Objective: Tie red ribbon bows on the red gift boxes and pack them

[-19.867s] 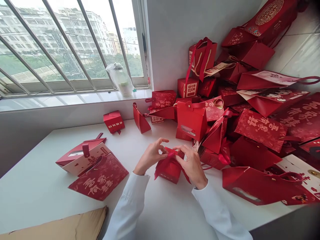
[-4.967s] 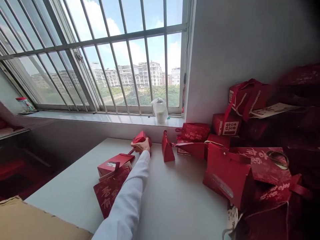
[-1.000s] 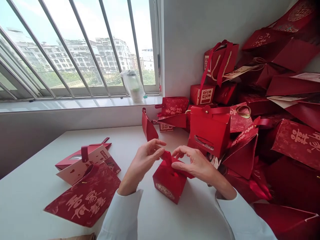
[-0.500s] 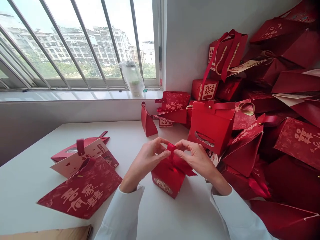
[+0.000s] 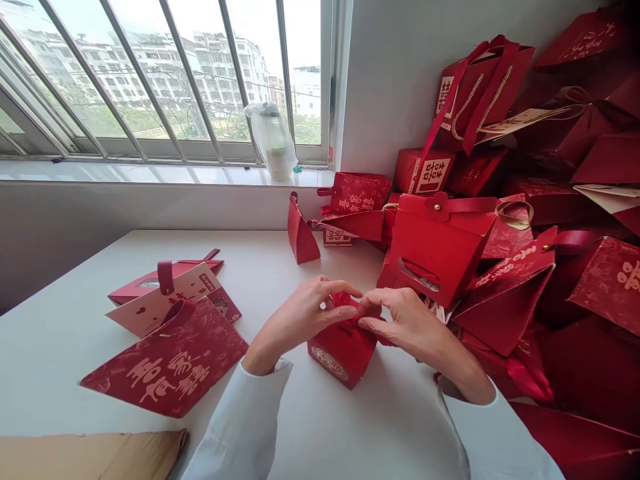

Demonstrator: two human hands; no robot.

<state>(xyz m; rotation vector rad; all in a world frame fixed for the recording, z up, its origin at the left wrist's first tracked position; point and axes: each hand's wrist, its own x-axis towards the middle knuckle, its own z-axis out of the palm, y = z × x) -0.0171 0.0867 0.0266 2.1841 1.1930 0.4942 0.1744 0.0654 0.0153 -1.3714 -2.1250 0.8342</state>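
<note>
A small red gift box [image 5: 345,357] with a pale round pattern on its front side stands on the white table in front of me. Over its top, my left hand [image 5: 313,308] has thumb and fingers bent together at a red ribbon [image 5: 342,299]. On the box's right, my right hand [image 5: 400,313] pinches the ribbon between thumb and fingers. Both hands are close together, and the fingers partly hide the ribbon and the top of the box.
A tall pile of red gift boxes [image 5: 435,247] fills the right side. Several flat folded boxes [image 5: 170,360] lie at the left on the white table [image 5: 260,267]. Cardboard [image 5: 95,457] sits at the near left. A bagged cup [image 5: 274,143] stands on the sill of the barred window.
My right hand has moved slightly right, away from the left, drawing the ribbon at the box top. The loose ribbon end at the right has drawn in. The view has shifted a little.
</note>
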